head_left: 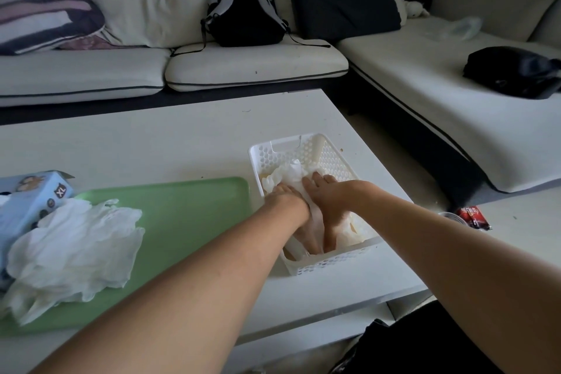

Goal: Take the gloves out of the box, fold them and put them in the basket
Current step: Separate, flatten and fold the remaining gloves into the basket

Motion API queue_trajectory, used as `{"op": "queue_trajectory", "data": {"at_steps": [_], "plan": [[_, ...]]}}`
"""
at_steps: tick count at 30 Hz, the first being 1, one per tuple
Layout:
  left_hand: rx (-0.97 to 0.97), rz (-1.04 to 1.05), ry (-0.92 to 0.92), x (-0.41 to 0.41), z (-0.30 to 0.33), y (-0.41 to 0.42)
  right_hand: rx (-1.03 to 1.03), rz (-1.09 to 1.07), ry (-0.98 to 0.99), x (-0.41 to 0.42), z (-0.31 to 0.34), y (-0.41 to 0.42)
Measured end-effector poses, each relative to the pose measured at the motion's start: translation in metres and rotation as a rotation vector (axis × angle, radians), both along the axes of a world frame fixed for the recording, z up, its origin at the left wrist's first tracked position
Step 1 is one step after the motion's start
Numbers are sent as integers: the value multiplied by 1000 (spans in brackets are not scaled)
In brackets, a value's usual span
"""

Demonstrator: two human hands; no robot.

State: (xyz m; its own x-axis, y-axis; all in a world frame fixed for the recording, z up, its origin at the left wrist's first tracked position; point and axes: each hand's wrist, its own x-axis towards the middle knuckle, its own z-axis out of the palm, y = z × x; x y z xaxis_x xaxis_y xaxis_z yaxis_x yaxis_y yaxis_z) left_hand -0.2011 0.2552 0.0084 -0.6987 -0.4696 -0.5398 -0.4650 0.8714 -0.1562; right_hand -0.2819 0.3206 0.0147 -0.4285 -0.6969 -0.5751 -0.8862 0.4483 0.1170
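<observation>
A white perforated basket (326,258) stands on the white worktop (151,143), at about four o'clock from its middle. Inside it lie white gloves (288,174), folded and bunched, filling most of the floor of the basket. Both hands reach down into it side by side. The left hand (287,200) lies palm down on the gloves, fingers stretched forward and fairly straight, pressing rather than clutching, so its grip is loose and flat. The right hand (326,194) lies just beside it at three o'clock, also palm down, fingers extended over the gloves toward twelve o'clock; its grip is likewise flat, pressing on the stack. Both forearms run in from the six o'clock edge.

At nine o'clock from the basket, just beside it, lies a green tray (194,215). On the tray's nine o'clock end sits a loose pile of unfolded gloves (76,249). A light blue box (33,200) marked XL rests at the far nine o'clock edge, touching that pile. A black backpack (246,12) sits on the sofa (258,67) at twelve o'clock.
</observation>
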Motion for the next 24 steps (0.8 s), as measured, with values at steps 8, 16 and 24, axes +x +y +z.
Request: {"op": "queue_trajectory", "data": {"at_steps": [8,16,24], "plan": [[145,-126,237,39,68,-22,-288,-16,-27,8,62,3],[153,96,596,153,86,-122,-818,97,-276,83,83,-48],[81,377,696,277,42,-190,-626,347,-376,205,30,-132]]}}
